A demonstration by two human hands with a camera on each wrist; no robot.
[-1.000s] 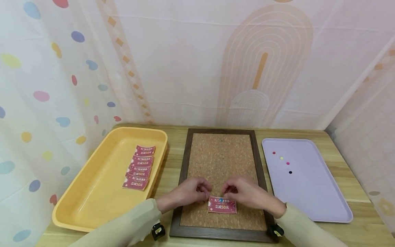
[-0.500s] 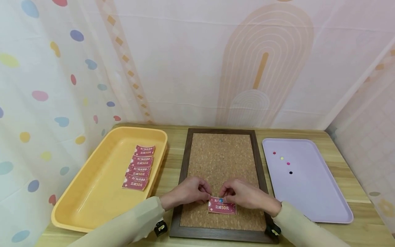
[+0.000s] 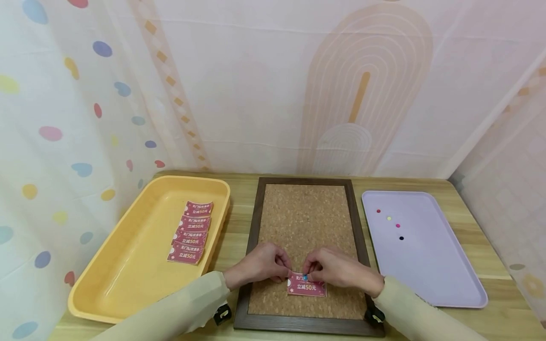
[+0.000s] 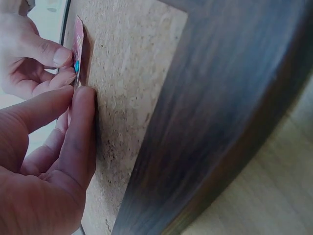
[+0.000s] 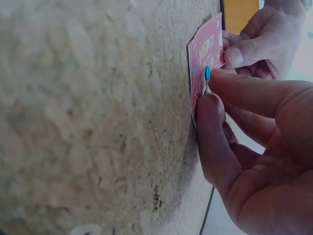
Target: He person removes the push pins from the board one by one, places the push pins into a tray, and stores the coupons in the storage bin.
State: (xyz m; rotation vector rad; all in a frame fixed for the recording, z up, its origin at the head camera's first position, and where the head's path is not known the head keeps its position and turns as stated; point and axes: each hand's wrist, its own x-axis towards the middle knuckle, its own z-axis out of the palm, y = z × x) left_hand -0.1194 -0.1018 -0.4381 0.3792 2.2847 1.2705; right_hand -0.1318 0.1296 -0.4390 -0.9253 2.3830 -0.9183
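A dark pink coupon [image 3: 306, 287] with white and yellow print sits on the lower part of the framed cork board [image 3: 309, 222]. My left hand [image 3: 263, 265] pinches the coupon's upper left corner between thumb and forefinger. A small blue thumbtack [image 5: 207, 73] is at the coupon's upper edge. Right against the thumbtack, my right hand [image 3: 341, 270] brings thumb and forefinger together and appears to pinch the coupon's upper edge. From the left wrist, both hands show close together, with the coupon [image 4: 78, 36] tilted edge-on. The tack's shaft is hidden.
On the left stands a deep yellow tray [image 3: 128, 265], with several matching coupons [image 3: 189, 237] overlapping in a column. A flat lilac tray [image 3: 431, 265] on the right carries several tacks, one of them a black thumbtack [image 3: 401, 238]. Patterned curtains rise behind the wooden table [image 3: 241, 222].
My right hand has shifted slightly left, so its thumb and forefinger now meet beside the blue thumbtack. The left hand stays at the coupon's corner. The trays' contents look unchanged.
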